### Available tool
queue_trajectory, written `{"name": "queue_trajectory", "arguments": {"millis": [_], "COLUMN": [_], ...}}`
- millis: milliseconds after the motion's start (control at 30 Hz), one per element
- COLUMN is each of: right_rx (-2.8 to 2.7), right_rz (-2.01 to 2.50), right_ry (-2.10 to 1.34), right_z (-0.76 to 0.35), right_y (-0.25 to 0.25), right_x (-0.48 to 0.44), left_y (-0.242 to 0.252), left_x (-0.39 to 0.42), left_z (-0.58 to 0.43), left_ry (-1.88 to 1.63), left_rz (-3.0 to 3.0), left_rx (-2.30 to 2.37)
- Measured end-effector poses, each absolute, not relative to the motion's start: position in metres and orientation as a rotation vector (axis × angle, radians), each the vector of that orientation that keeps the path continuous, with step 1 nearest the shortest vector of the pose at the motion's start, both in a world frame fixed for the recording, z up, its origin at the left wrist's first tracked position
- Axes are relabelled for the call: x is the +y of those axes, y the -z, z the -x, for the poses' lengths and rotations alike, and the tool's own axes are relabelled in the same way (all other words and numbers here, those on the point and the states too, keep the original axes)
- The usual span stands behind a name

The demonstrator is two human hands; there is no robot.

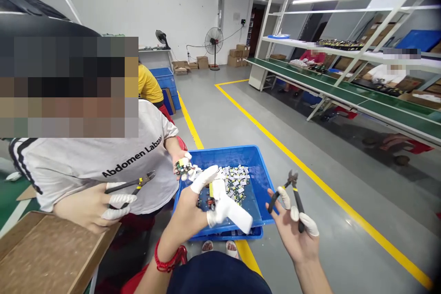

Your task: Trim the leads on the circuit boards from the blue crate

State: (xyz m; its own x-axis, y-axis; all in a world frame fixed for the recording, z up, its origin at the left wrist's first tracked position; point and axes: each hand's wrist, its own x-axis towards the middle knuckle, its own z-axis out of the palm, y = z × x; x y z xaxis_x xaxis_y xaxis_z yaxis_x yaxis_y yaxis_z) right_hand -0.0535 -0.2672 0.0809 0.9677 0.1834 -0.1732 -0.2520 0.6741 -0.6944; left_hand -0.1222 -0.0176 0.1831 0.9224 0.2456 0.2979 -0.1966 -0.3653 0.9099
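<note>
Over the blue bin (257, 156), the left hand (193, 211) pinches a small circuit board (208, 201) in gloved fingers (206, 175) — board nearer the bin's near wall. Right hand (296, 234), just rt of the bin, grips cutters (292, 193), tips up — well apart from the board.

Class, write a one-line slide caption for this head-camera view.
Over a blue bin of small parts, the left hand holds a circuit board; the right hand grips cutters.

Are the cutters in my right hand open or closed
Open. The cutters in the right hand show their two black handles spread apart, a fingertip between them; the tips look slightly parted.
</note>
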Motion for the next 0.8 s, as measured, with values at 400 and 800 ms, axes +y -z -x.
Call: {"name": "queue_trajectory", "arguments": {"millis": [400,800], "right_rx": [-0.446,-0.83], "right_rz": [1.221,1.9], "right_ry": [-0.127,0.159], "right_z": [0.071,0.08], "right_y": [-0.09,-0.118], "right_x": [-0.301,-0.299], "left_y": [-0.192,-0.174], "left_x": [-0.025,-0.043], "left_z": [0.13,0.116], "left_ry": [-0.333,0.194], "left_rz": [-1.508,-0.798], "left_rx": [-0.173,-0.101]}}
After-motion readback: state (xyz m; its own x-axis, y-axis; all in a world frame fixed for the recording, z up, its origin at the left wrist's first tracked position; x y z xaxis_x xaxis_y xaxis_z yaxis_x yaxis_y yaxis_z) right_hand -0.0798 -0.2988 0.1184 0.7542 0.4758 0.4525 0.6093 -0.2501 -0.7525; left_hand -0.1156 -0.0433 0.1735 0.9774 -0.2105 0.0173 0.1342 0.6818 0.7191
